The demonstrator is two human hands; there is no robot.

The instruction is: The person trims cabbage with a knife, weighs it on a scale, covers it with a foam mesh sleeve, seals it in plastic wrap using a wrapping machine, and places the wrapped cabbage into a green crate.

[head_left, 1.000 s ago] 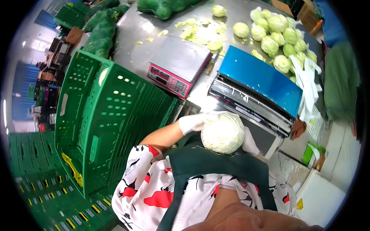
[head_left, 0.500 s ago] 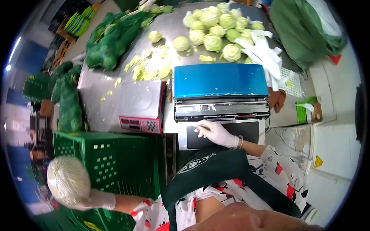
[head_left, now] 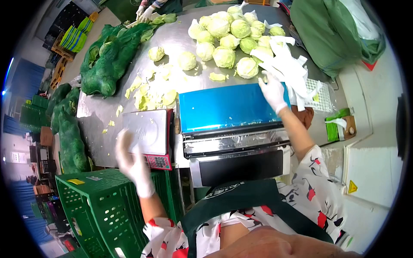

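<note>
My left hand (head_left: 137,165), in a white glove and a little blurred, hovers over the near left corner of the flat scale (head_left: 146,129). Its fingers are apart and hold nothing. My right hand (head_left: 274,92), also gloved, reaches over the right end of the blue cover (head_left: 228,105) of a film-wrapping machine. Those fingers stretch toward a peeled cabbage (head_left: 247,68) at the near edge of the pile; whether they touch it I cannot tell. Below the cover are a strip of film (head_left: 236,144) and a dark heating plate (head_left: 241,165).
Green crates (head_left: 99,189) stand at the left, below table height. Green net sacks (head_left: 103,64) of cabbages lie on the steel table (head_left: 97,120), with loose leaves (head_left: 152,92) nearby. White bags (head_left: 286,64) lie at the right. Another person's gloved hands (head_left: 146,13) work at the far edge.
The film-wrapped cabbage has left my left hand, which has moved up and right from beside the crates. My right hand has gone from the heating plate to beyond the blue cover.
</note>
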